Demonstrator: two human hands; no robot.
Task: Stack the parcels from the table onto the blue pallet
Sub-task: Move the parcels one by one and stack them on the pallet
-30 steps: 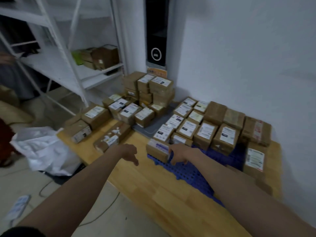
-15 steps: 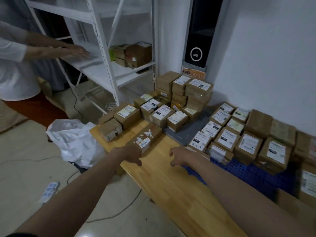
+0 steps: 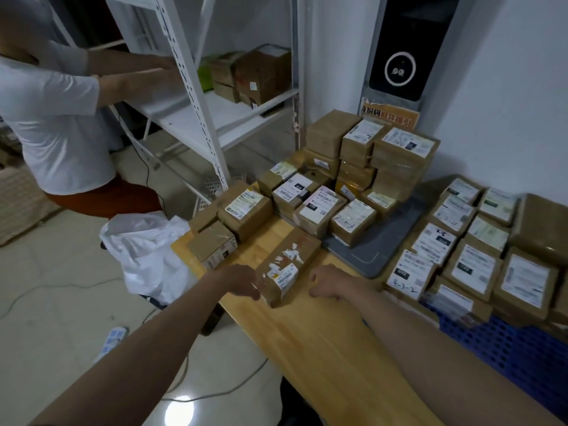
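Step in hand, by the look of it: pickup of long parcel, lying on wooden table at frame centre, near end toward camera. Left hand touching parcel's left near corner, fingers curled, grip not closed round it. Right hand just beside right side, loosely curled, apart from parcel. Blue pallet at lower right, already carrying rows of labelled boxes. Next, likely: both hands clamp on long sides, lift, carry right to pallet.
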